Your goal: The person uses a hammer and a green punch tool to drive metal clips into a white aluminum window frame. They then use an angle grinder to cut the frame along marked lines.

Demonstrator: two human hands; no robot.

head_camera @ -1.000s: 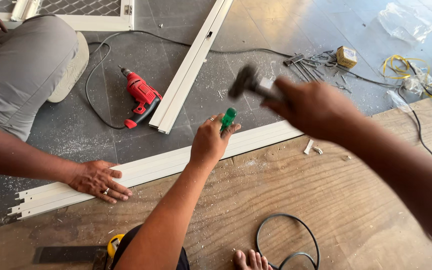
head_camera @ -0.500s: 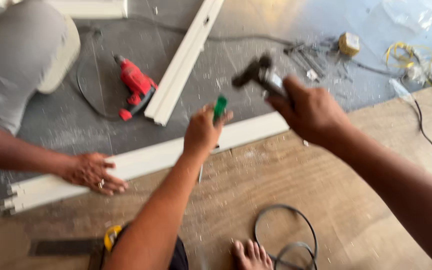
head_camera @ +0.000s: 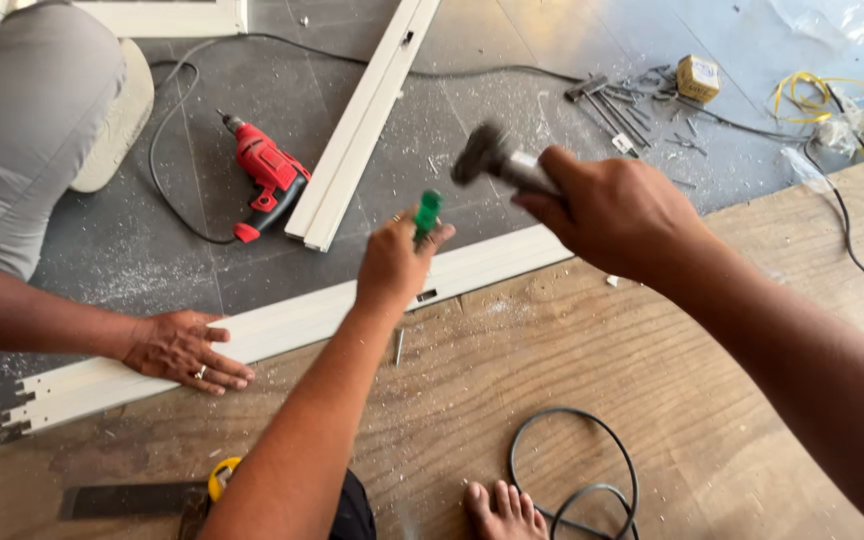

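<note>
A: How far along is this? The green-handled chisel [head_camera: 425, 218] is clamped in the left hand [head_camera: 394, 268], tip set on the long white frame strip [head_camera: 282, 322] lying on the floor.

B: Barely started, judging by it. The hammer [head_camera: 497, 160] is gripped tight in the right hand [head_camera: 612, 212], raised; no cut is visible yet. Farther off, the strip is steadied by a co-worker's hand [head_camera: 184, 350], and a red drill [head_camera: 267, 175] lies unused.
</note>
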